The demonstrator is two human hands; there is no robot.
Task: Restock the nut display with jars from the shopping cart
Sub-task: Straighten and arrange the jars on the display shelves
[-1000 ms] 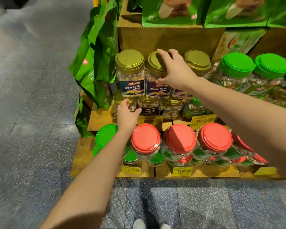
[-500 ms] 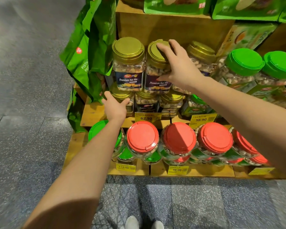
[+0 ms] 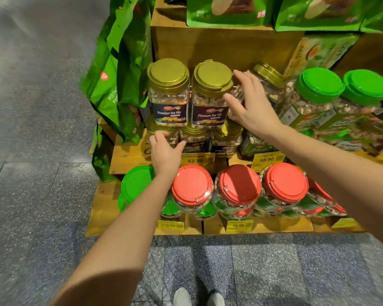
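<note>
Two gold-lidded "Premium Nut Mix" jars stand side by side on the upper row of the wooden display, the left jar [image 3: 168, 93] and the middle jar [image 3: 210, 96]. A third gold-lidded jar [image 3: 268, 79] leans tilted behind my right hand. My right hand [image 3: 250, 107] is spread open between the middle jar and the tilted one, thumb by the middle jar's side. My left hand [image 3: 165, 151] rests on the lower-row left jar [image 3: 155, 129], fingers over its lid edge. More gold-lidded jars [image 3: 227, 138] fill the lower row.
Red-lidded jars [image 3: 239, 184] and a green-lidded jar [image 3: 136, 182] line the bottom tier. Big green-lidded jars [image 3: 318, 85] stand at right. Green pistachio bags [image 3: 119, 74] hang at left. Yellow price tags [image 3: 197, 159] front the wooden shelf [image 3: 128, 157]. Speckled floor lies at left and below.
My right hand has come off the middle jar's lid and moved right with its fingers spread. My left hand stays at the lower left jar. The view has shifted closer.
</note>
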